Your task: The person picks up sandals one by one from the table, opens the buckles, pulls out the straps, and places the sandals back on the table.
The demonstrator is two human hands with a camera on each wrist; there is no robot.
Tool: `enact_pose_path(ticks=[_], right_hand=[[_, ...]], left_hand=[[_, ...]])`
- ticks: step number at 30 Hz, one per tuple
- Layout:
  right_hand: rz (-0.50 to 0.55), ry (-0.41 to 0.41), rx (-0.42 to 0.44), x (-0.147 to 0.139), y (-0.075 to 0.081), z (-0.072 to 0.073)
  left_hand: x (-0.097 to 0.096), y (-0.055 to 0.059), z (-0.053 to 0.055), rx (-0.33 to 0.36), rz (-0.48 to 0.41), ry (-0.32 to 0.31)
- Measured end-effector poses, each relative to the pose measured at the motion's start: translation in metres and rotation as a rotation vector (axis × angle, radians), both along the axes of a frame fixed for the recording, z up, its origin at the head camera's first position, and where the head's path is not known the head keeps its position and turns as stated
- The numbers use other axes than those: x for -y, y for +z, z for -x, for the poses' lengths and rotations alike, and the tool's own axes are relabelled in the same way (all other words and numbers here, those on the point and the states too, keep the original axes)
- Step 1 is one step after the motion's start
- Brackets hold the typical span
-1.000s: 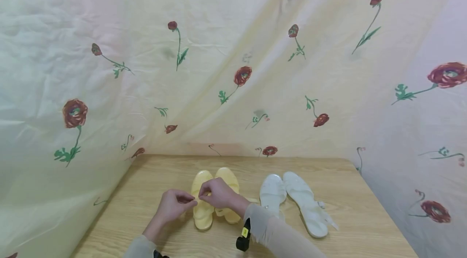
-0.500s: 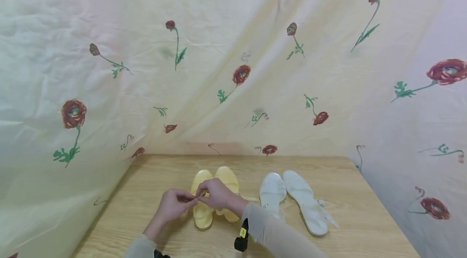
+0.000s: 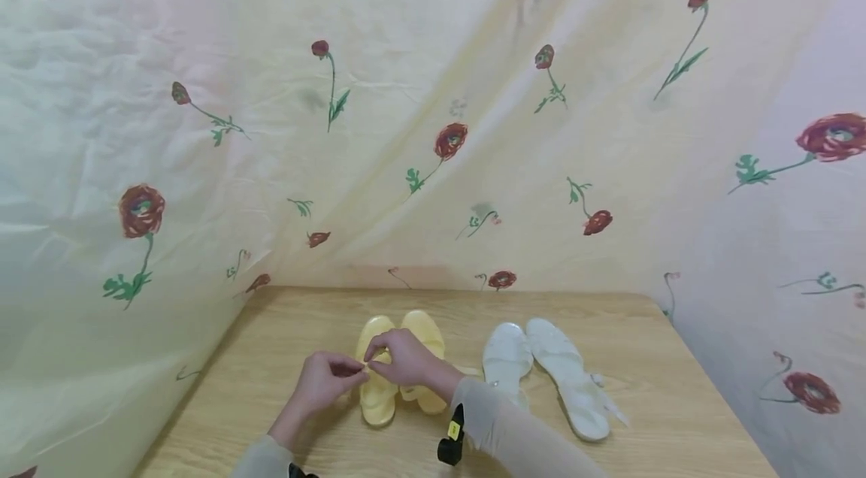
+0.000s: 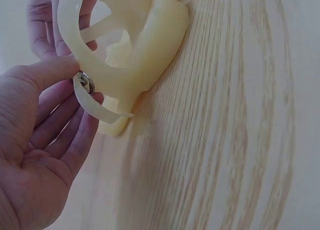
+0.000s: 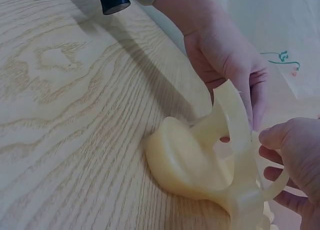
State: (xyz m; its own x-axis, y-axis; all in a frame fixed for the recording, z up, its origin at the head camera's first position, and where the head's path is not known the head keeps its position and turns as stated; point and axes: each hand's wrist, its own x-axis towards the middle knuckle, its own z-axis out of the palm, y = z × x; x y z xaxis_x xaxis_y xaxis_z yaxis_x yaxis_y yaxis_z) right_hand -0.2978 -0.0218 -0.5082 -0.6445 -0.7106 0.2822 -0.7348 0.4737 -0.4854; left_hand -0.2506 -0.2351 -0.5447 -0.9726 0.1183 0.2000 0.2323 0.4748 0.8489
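Observation:
A pair of pale yellow jelly sandals (image 3: 376, 403) lies in front of me, and both hands meet over the left one. With thumb and fingers my left hand (image 4: 35, 140) pinches the small metal buckle (image 4: 85, 82) on its ankle strap; a strap end curls down below the buckle. On the far side, my right hand (image 5: 302, 160) pinches the yellow strap (image 5: 281, 186) between thumb and fingers. In the head view the fingertips of the left hand (image 3: 328, 380) and right hand (image 3: 406, 358) nearly touch. The fingers partly hide where strap and buckle meet.
A pair of white sandals (image 3: 567, 380) lies to the right on the wooden table (image 3: 284, 320), one with its strap sticking out. Flower-printed cloth (image 3: 379, 185) hangs behind and at both sides. A black wrist camera (image 3: 449, 450) sits on the right sleeve.
The right fingertips met the left ones half a second ago and now sit slightly apart, a little to the right. The sandals stay in place.

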Motion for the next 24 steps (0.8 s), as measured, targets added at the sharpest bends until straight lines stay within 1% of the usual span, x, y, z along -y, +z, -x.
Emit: enact_pose_path(ticks=[4,7,10,14,17,20,24], right_hand=[[-0.028,0.012,-0.010,0.0016,-0.0004,0.0010],[-0.044,0.010,0.012,0.0019,-0.0018,0.0008],[-0.041,0.004,0.022,0.0007,-0.0022,-0.0003],[-0.031,-0.014,0.035,-0.0029,0.0000,-0.0023],[-0.023,-0.025,0.047,-0.0052,0.0023,-0.0036],[-0.028,-0.033,0.034,-0.0063,0.0040,-0.0040],[-0.026,-0.020,-0.013,-0.0053,0.0032,-0.0023]], left_hand=[[-0.0006,-0.0006,0.0001,-0.020,-0.019,-0.020],[0.0003,0.0005,-0.0010,-0.015,-0.033,-0.022],[0.0018,0.0011,-0.0018,0.005,-0.027,-0.010],[0.0028,0.0009,-0.0007,0.023,-0.012,-0.007],[0.0035,0.0001,0.0001,0.023,-0.011,-0.012],[0.0036,-0.0014,0.0008,0.023,-0.016,-0.009],[0.0014,-0.0025,0.0012,0.025,-0.031,-0.009]])
